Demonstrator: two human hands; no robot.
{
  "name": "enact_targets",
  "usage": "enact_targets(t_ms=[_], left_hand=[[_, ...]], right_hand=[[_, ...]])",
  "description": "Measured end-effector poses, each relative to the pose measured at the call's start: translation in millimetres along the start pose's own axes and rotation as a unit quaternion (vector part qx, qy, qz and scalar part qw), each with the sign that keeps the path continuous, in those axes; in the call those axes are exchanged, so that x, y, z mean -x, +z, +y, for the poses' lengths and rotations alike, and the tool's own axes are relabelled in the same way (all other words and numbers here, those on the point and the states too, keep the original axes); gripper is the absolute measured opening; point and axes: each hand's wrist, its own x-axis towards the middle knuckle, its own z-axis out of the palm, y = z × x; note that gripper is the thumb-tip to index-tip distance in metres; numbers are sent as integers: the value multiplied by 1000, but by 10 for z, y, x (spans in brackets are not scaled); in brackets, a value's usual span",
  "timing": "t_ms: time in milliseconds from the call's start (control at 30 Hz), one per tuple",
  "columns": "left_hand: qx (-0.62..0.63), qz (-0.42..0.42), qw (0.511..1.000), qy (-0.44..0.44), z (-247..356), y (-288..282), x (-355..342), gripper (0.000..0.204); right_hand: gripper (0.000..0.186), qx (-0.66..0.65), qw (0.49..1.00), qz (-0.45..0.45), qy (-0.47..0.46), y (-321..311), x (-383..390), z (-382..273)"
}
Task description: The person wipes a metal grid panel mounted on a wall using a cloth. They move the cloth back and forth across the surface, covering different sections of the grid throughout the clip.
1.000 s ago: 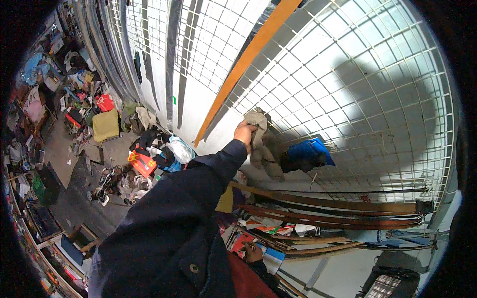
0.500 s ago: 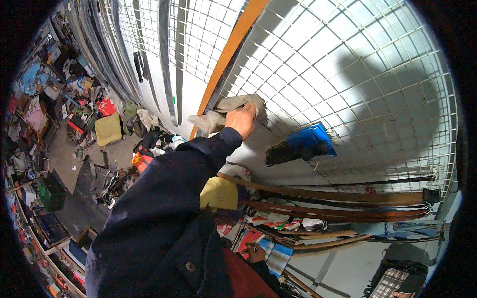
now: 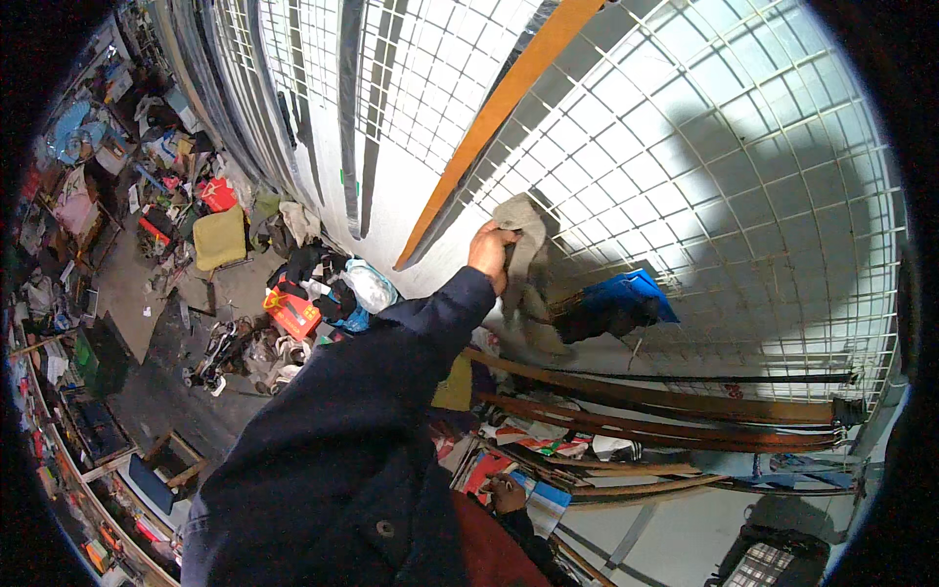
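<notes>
My left arm, in a dark navy sleeve, reaches up toward the white wire grid (image 3: 626, 117) on the wall. The left hand (image 3: 492, 256) is closed on a grey-beige cloth (image 3: 531, 245), which hangs down beside the fingers with its lower end blurred. Just right of the cloth, a blue and black object (image 3: 621, 301) sits against the grid. Low in the view, my right hand (image 3: 506, 494) is in shadow with its fingers curled. It is close to a blue and white striped item (image 3: 545, 504); what it holds, if anything, I cannot make out.
An orange strip (image 3: 499, 122) runs down the grid to the left of the cloth. Long brown straps (image 3: 665, 386) stretch across below the blue object. Clutter covers the floor at left, with a yellow chair seat (image 3: 219, 238) and a red bag (image 3: 293, 311). A dark backpack (image 3: 773, 558) is at lower right.
The cloth spread leftward to the orange strip before; now it hangs down at the right of my left hand. The view has shifted slightly. My right hand stays in about the same place.
</notes>
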Motion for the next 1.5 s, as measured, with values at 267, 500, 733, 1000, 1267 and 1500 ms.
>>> enact_targets(t_ms=[267,500,733,1000,1267,1500], left_hand=[[-610,-13,674,417,540,-80,-60,26],[-783,-62,516,342,642,13,-39,25],[-178,-56,982,35,440,12,-256,30],[3,90,996,-12,331,-225,-122,16],[-228,-26,943,242,765,30,-11,40],[-705,43,601,374,760,311,-107,18]], right_hand=[[36,136,920,193,-314,506,138,266],[30,131,950,207,-195,496,167,246],[33,7,969,158,-192,484,-320,481],[31,40,967,71,-241,321,-252,161],[27,156,956,186,-165,491,-48,221],[33,61,955,152,-248,433,-399,652]])
